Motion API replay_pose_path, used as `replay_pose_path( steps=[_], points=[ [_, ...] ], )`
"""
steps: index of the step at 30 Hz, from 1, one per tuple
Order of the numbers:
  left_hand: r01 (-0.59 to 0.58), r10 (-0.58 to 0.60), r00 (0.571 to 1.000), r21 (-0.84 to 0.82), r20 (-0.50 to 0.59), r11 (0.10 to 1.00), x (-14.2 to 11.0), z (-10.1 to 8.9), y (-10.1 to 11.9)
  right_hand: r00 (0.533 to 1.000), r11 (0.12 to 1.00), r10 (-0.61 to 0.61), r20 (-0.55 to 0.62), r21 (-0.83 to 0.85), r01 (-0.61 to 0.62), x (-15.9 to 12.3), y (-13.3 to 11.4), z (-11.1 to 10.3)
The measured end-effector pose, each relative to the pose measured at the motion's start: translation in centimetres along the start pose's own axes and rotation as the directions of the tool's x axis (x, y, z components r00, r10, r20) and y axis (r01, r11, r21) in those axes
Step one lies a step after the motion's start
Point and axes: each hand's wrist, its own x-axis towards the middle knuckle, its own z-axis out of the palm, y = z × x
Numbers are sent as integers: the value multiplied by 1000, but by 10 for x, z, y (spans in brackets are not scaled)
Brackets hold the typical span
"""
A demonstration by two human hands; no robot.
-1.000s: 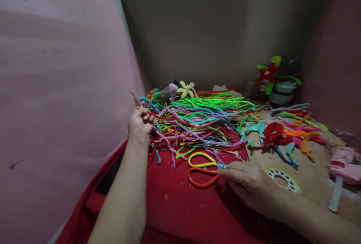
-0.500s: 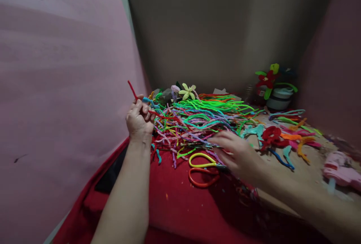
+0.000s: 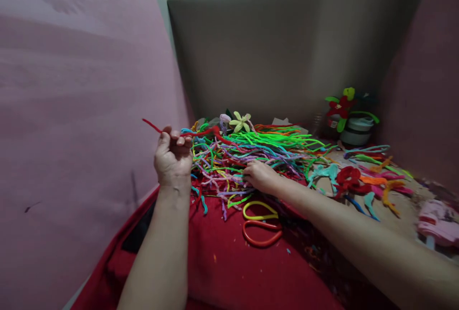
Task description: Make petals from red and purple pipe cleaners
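My left hand (image 3: 173, 159), raised at the left of the pile, is closed round a red pipe cleaner (image 3: 152, 125). One end sticks out to the left past the thumb, while red length also runs right from the fingers over the pile. Down in the heap of coloured pipe cleaners (image 3: 287, 140), my right hand (image 3: 261, 176) has its fingers curled together among the pink and purple strands. Its fingertips are partly hidden, so what they pinch is unclear. Just below it, scissors with yellow and red handles (image 3: 263, 242) lie on the red cloth (image 3: 222, 272).
A pale yellow flower (image 3: 240, 122) stands behind the pile. On the right lie a red looped piece (image 3: 347, 179), other bent pieces and a pink glue gun (image 3: 437, 224). A grey container (image 3: 356, 130) stands at the back near red and green flowers. Walls enclose the left and back.
My right hand has moved left and away from the scissors, into the pile. The red pipe cleaner in my left hand now points more to the left, and the view has shifted slightly.
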Motion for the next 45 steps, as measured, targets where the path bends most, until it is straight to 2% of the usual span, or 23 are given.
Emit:
replay_pose_path(
  steps=[3,5,6,7,9,10,12,13,15,18,21,25,28,30,33,35,37,40,43,45],
  points=[
    [103,-105,993,34,51,994,-9,7,-17,998,998,-2,-59,59,6,-7,-13,-11],
    [146,-157,977,81,145,986,-23,14,-32,974,941,63,-216,337,14,-13,-24,-24],
    [165,-185,962,113,201,980,-31,18,-39,958,849,142,-250,529,12,-16,-29,-31],
    [200,-233,940,150,251,968,-40,22,-45,934,716,259,-247,698,-13,-20,-32,-39],
    [283,-345,878,223,332,933,-59,29,-55,864,369,476,-162,929,-29,-27,-33,-54],
    [328,-400,847,249,351,911,-68,32,-59,830,203,545,-117,979,5,-31,-30,-62],
    [409,-497,791,296,357,863,-83,36,-66,774,-16,630,-70,995,103,-40,-23,-74],
    [443,-534,769,309,351,841,-88,37,-68,757,-75,651,-53,988,134,-45,-19,-78],
    [494,-583,738,316,339,810,-96,39,-73,741,-140,671,-6,981,135,-57,-12,-82],
    [545,-605,735,263,307,796,-102,40,-78,745,-227,654,133,974,26,-74,-7,-80],
    [626,-655,724,192,218,756,-104,41,-82,756,-352,591,282,933,-73,-88,-5,-75],
    [693,-705,696,131,136,709,-105,42,-84,789,-511,470,396,851,-123,-104,-2,-71],
    [689,-697,709,105,104,717,-107,44,-85,785,-570,435,440,810,-138,-113,2,-69],
    [687,-696,714,118,72,717,-108,44,-85,753,-596,471,459,795,-112,-116,5,-67],
    [665,-677,735,159,30,729,-108,44,-86,701,-605,567,433,796,-3,-119,10,-67],
    [641,-654,756,161,35,750,-107,42,-86,707,-597,591,389,800,59,-120,13,-68],
    [633,-646,761,149,61,760,-104,40,-85,741,-585,577,343,807,82,-120,14,-68],
    [618,-638,763,172,103,767,-98,38,-83,772,-495,568,286,868,43,-121,12,-66],
    [573,-603,785,205,141,793,-95,37,-81,776,-355,582,244,935,-28,-122,8,-63],
    [551,-585,797,216,149,806,-94,37,-80,771,-290,606,196,957,-16,-123,6,-63]
  ],
)
